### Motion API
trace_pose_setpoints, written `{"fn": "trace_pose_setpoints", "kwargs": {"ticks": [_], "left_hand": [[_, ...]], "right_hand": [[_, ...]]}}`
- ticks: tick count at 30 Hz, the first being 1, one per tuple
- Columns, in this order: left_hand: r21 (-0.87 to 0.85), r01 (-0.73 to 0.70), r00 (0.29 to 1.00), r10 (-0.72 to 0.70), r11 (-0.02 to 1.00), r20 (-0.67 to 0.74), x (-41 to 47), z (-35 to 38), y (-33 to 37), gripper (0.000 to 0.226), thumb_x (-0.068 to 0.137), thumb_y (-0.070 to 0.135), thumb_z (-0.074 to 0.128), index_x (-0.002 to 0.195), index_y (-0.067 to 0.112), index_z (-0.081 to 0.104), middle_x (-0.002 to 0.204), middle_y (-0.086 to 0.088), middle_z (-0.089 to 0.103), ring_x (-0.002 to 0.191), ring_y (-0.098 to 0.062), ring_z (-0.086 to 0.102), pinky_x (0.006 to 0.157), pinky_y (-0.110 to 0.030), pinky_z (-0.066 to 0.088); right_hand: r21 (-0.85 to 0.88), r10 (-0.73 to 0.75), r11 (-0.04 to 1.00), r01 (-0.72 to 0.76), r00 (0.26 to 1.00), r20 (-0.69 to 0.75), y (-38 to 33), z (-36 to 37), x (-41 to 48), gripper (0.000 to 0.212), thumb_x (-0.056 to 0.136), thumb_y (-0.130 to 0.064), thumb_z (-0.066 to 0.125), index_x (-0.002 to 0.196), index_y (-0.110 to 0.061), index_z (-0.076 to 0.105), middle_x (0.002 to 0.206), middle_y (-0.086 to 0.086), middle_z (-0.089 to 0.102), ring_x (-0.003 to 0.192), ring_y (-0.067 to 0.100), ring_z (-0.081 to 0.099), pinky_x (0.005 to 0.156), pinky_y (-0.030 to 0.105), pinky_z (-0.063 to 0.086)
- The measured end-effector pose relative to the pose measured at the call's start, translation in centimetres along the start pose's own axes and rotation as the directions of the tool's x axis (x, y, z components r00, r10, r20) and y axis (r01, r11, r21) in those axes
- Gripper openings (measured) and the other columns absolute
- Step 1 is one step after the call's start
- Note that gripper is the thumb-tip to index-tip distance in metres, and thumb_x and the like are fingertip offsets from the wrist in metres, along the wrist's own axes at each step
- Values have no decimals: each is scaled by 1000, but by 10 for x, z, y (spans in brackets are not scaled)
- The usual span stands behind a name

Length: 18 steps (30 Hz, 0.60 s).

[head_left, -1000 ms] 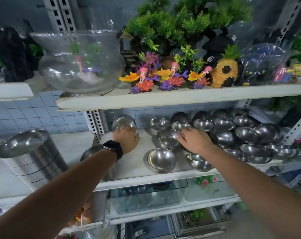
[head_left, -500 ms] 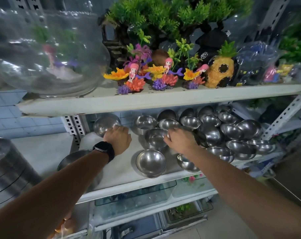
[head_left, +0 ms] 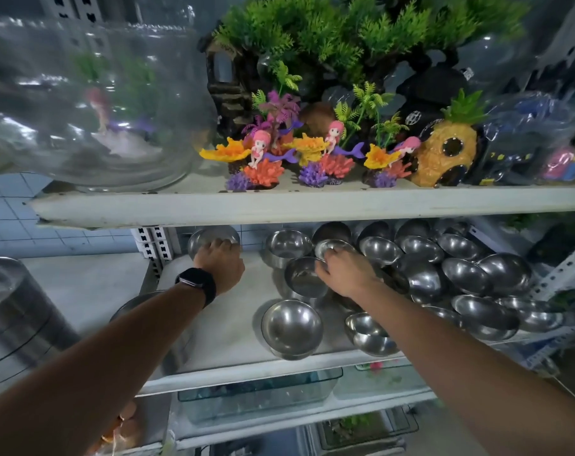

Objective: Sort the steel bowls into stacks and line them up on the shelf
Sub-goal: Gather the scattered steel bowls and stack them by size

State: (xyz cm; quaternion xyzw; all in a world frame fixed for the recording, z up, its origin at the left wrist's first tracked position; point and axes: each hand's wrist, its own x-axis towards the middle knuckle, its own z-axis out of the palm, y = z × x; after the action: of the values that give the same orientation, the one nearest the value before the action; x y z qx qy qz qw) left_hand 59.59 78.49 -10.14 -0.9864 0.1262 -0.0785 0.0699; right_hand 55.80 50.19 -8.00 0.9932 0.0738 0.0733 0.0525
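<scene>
Several steel bowls lie loose across the white middle shelf, most crowded at the right. My left hand, with a black watch on the wrist, grips the near rim of a steel bowl at the shelf's back left. My right hand reaches into the cluster, its fingers curled over the rim of a small bowl behind another bowl. Two separate bowls sit near the front edge, one in the middle and one right of it.
The upper shelf hangs low over the bowls and carries a glass fishbowl, aquarium ornaments and plastic plants. Tall stacked steel containers stand at the left. Clear plastic tanks sit on the shelf below.
The view shifted left and closer. My left hand stays on the back-left bowl. My right hand moved slightly forward over the small bowl's rim.
</scene>
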Motion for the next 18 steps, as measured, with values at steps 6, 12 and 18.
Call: {"fn": "trace_pose_setpoints", "kwargs": {"ticks": [6, 12, 18], "left_hand": [[1, 96, 992, -95, 995, 81, 6, 7, 4, 42, 98, 30, 42, 133, 12, 56, 133, -11, 59, 125, -30, 52, 106, -42, 40], [-128, 265, 958, -245, 956, 150, 3, 12, -16, 44, 97, 31, 42, 136, 15, 54, 137, -12, 57, 127, -32, 52, 105, -44, 44], [-112, 367, 928, -354, 923, 118, 8, 9, -40, 41, 99, 30, 42, 132, 8, 53, 131, -15, 59, 121, -32, 55, 100, -44, 45]], "right_hand": [[10, -19, 1000, 19, 1000, 12, 8, 14, 11, 46, 100, -49, 40, 113, -11, 62, 101, 11, 68, 92, 29, 66, 73, 37, 54], [-54, -52, 997, 50, 998, -36, 12, 20, 24, 38, 95, -46, 46, 96, -13, 66, 98, 8, 69, 92, 26, 65, 81, 36, 49], [-144, -54, 988, 60, 998, 42, 8, 32, 34, 46, 97, -52, 43, 108, -15, 67, 111, 5, 68, 109, 23, 60, 105, 40, 37]]}}
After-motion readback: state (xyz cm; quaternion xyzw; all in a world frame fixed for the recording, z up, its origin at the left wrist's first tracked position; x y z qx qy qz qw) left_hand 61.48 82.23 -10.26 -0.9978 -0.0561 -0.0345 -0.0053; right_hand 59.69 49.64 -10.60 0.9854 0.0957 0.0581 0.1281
